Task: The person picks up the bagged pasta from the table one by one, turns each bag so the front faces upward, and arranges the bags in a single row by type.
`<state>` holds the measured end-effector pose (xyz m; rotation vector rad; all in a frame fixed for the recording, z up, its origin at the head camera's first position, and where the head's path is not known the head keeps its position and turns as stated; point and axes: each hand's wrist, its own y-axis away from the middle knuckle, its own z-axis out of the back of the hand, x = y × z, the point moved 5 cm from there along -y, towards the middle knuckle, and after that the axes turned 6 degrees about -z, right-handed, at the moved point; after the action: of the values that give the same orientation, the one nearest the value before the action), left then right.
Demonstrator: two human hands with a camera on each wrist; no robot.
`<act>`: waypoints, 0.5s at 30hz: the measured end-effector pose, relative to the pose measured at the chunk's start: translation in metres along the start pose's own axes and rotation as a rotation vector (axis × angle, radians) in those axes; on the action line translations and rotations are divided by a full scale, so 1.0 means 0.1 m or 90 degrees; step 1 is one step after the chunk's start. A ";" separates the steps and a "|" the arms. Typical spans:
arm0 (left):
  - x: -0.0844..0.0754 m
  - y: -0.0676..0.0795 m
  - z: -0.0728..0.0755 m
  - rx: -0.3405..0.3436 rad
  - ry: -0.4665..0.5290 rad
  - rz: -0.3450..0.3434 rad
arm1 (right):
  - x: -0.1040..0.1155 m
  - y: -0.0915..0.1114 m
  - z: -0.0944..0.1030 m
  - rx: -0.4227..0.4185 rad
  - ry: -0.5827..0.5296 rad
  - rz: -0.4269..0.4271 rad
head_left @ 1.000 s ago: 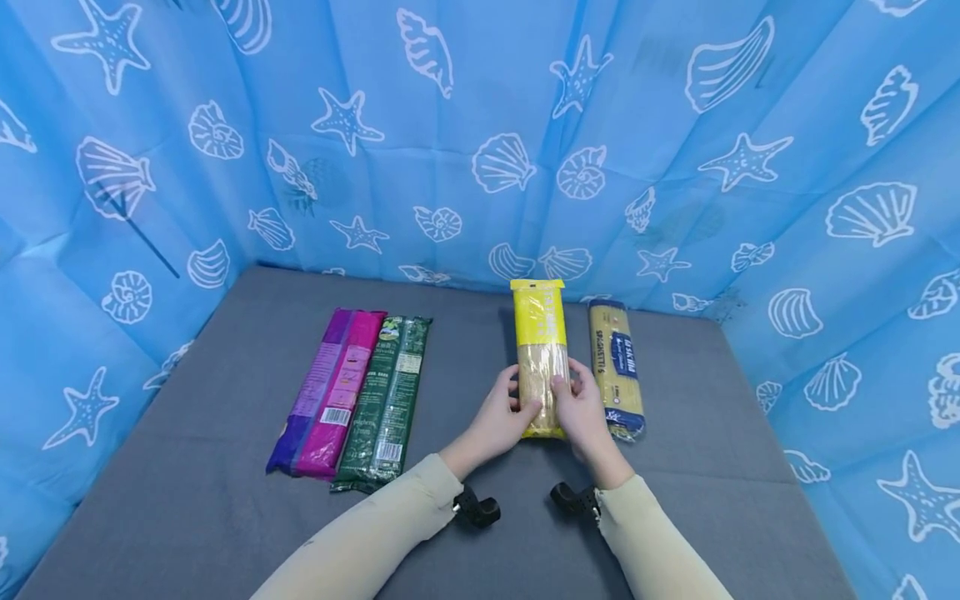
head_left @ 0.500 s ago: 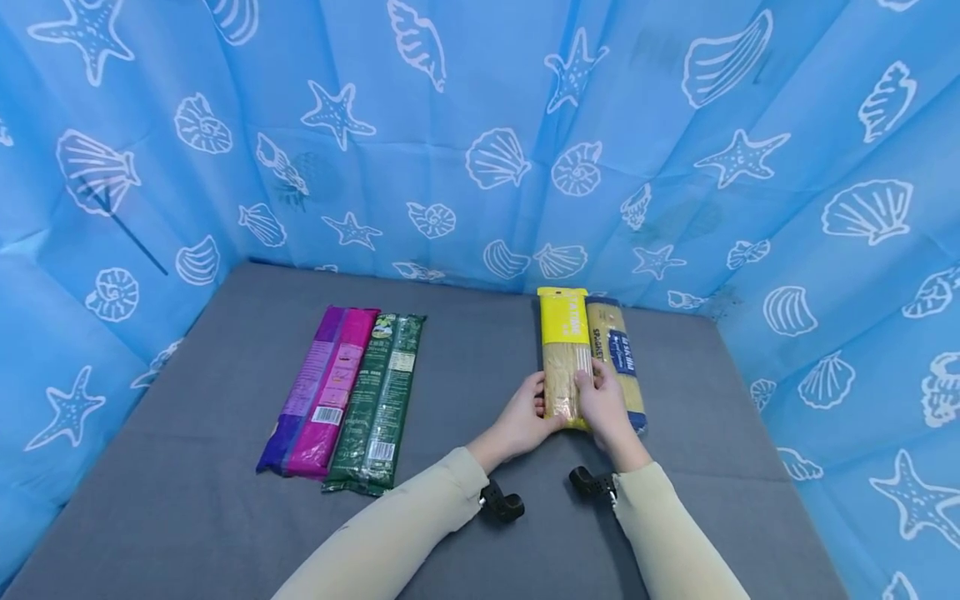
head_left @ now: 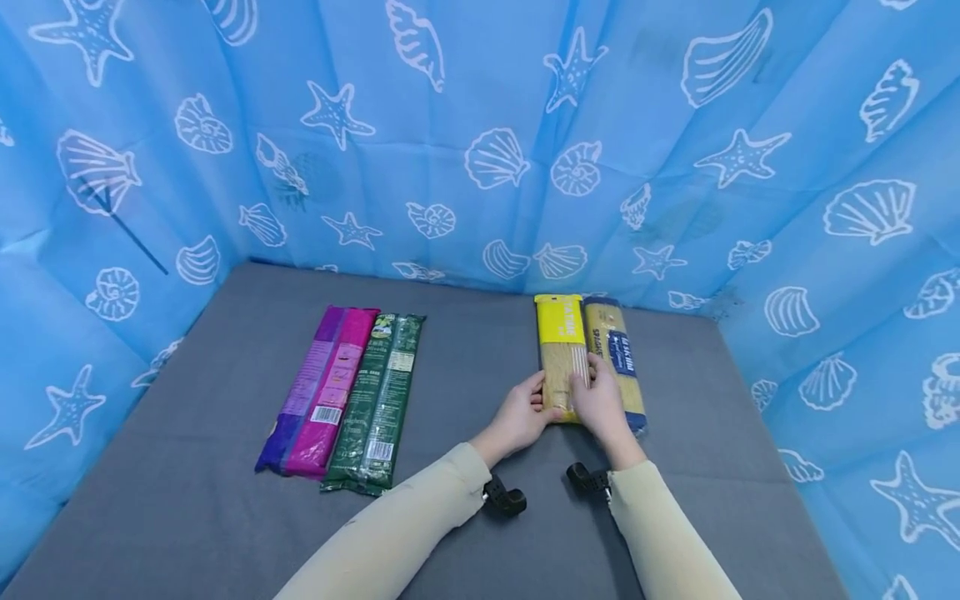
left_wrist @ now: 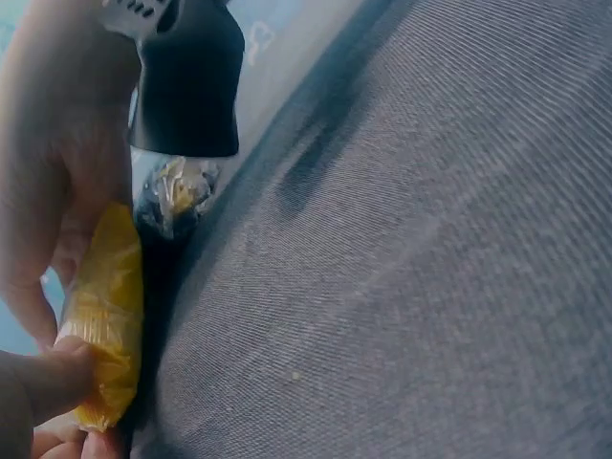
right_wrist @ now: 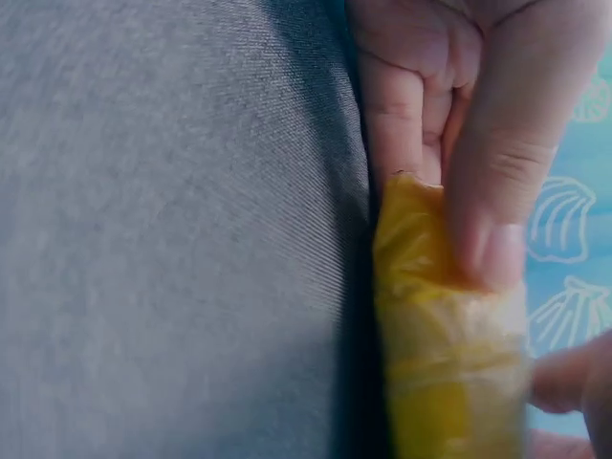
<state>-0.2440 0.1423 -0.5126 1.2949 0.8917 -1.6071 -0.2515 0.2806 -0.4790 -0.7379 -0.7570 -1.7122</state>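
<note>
A yellow-topped pack of dried noodles, with pale strands showing through its clear part, lies lengthwise between both hands. My left hand holds its near left corner, thumb on top and fingers along the side. On the opposite edge, my right hand grips the pack with its thumb over the wrapper. The left wrist view shows the yellow end close over the grey cloth, pinched by a thumb. Right alongside is a blue-banded spaghetti pack, its lower left part hidden by the right hand.
At the left, a purple-and-pink pack and a dark green spaghetti pack lie side by side. Grey cloth covers the table. A blue curtain with shell prints rises behind it and along the sides.
Both hands have carried the yellow noodle pack rightward to the blue-banded spaghetti pack. Over the last half second it has come down lower and shifted slightly left. The other packs have stayed put.
</note>
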 end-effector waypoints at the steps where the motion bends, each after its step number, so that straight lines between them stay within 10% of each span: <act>1: 0.00 0.00 0.01 0.000 0.003 0.000 | 0.03 0.01 0.00 -0.003 0.019 0.019; 15: 0.06 0.04 0.22 -0.012 0.013 -0.020 | 0.09 0.14 -0.05 -0.038 0.121 0.030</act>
<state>-0.2489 0.1193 -0.5135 1.2921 0.9406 -1.6091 -0.2403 0.2686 -0.4731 -0.6194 -0.5552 -1.7398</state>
